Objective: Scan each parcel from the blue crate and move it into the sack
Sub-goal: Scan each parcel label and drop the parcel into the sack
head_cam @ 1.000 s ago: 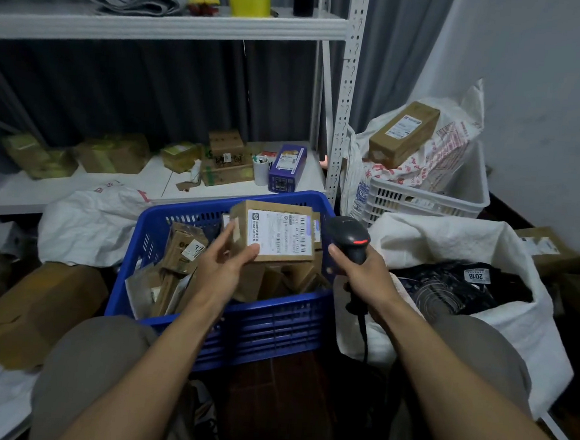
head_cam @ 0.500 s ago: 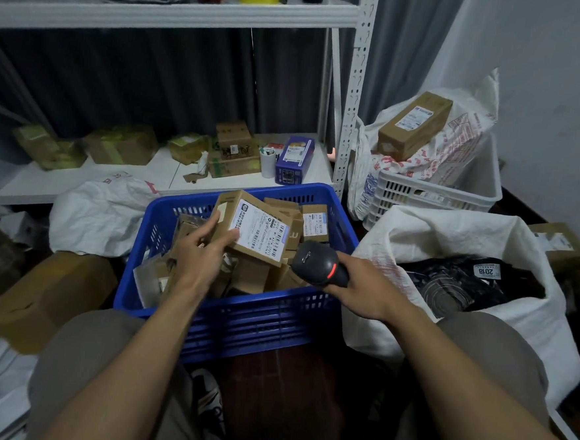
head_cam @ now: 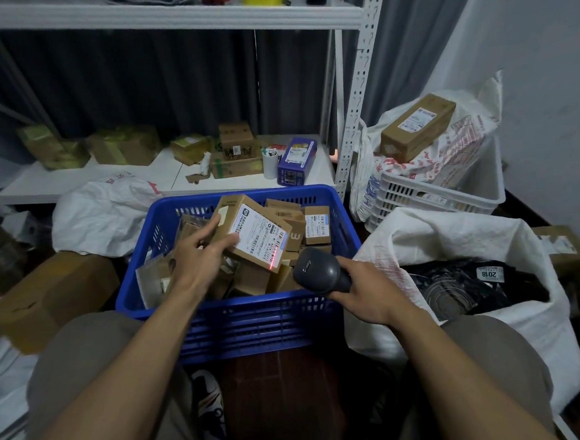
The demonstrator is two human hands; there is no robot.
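Note:
A blue crate [head_cam: 240, 323] in front of my knees holds several small cardboard parcels. My left hand [head_cam: 200, 258] grips one brown parcel [head_cam: 258, 233] above the crate, its white label tilted toward me. My right hand [head_cam: 367, 290] holds a dark handheld scanner [head_cam: 319, 268] just right of that parcel, aimed at it. A red scan line lies across the label's lower right corner. To the right stands the open white sack [head_cam: 479, 332], with black wrapped items inside.
A white basket [head_cam: 438, 196] with a printed bag and a long cardboard box stands behind the sack. A white metal shelf [head_cam: 168, 177] behind the crate carries more boxes. Cardboard boxes and white bags lie on the floor at left.
The parcel has dropped lower and tilted. My right hand turned the scanner from upright to pointing left at the label, and the red scan line now shows on it.

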